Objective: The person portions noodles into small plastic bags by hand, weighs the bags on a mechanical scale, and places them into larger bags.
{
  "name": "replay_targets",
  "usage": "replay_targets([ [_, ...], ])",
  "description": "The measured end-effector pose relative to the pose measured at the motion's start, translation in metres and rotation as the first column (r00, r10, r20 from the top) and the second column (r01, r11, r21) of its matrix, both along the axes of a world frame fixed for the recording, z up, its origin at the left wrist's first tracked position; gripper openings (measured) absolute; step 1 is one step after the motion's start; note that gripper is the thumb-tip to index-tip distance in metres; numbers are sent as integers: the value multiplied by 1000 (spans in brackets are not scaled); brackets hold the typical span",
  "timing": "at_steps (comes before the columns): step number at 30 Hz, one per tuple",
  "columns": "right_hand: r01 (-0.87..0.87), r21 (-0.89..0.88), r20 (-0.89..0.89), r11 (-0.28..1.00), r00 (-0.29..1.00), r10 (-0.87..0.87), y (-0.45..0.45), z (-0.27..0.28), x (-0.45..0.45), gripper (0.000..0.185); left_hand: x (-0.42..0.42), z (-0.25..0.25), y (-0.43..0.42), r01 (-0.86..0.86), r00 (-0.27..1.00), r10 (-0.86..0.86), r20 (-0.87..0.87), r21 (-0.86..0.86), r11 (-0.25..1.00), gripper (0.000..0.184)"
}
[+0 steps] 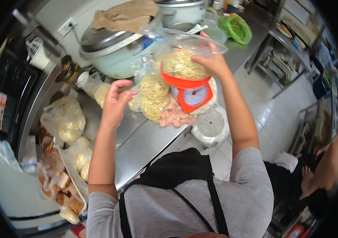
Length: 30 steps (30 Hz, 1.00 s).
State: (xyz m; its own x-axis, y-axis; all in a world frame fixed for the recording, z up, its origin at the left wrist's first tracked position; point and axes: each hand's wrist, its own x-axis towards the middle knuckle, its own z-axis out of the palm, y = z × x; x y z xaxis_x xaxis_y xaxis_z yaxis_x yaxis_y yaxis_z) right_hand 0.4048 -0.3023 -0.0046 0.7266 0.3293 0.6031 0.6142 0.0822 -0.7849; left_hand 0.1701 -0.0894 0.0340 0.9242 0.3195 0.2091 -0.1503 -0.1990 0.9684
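My right hand (212,59) grips a clear plastic bag of noodles (183,65), its thumb on the near side. The bag is at the orange tray of a kitchen scale (193,96); whether the tray bears its full weight I cannot tell. My left hand (116,101) is raised over the steel counter, fingers bent and apart from the thumb, with nothing visible in it. Between my hands lie more bagged noodles (153,97), left of the scale. A crumpled pinkish cloth or bag (175,114) lies against the scale's front.
A large lidded pot (115,51) with a brown cloth (125,16) stands behind. On the left are more noodle bags (68,119) and a tray of brown food pieces (68,190). A white perforated stool (210,125) stands below the counter edge. Another person's arm (327,170) is at right.
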Motion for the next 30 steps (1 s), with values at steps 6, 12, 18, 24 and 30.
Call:
replay_targets([
  [6, 8, -255, 146, 967, 989, 30, 24, 60, -33, 24, -3, -13, -3, -73, 997, 73, -1, 61, 996, 65],
  [12, -585, 30, -343, 810, 755, 558, 91, 77, -96, 12, -25, -4, 5, -344, 938, 339, 74, 325, 881, 94],
  [18, -848, -69, -497, 525, 486, 719, 168, 2, -160, 11, -94, -58, 60, -93, 893, 33, -448, -111, 989, 36],
  [24, -594, -486, 494, 641, 419, 762, 193, -117, -200, 15, -156, -161, 72, -274, 904, 396, 163, 931, 241, 25],
  [30, -522, -752, 14, 403, 599, 801, 187, -139, -220, 13, -156, -198, 46, -281, 819, 571, -59, 826, 488, 16],
])
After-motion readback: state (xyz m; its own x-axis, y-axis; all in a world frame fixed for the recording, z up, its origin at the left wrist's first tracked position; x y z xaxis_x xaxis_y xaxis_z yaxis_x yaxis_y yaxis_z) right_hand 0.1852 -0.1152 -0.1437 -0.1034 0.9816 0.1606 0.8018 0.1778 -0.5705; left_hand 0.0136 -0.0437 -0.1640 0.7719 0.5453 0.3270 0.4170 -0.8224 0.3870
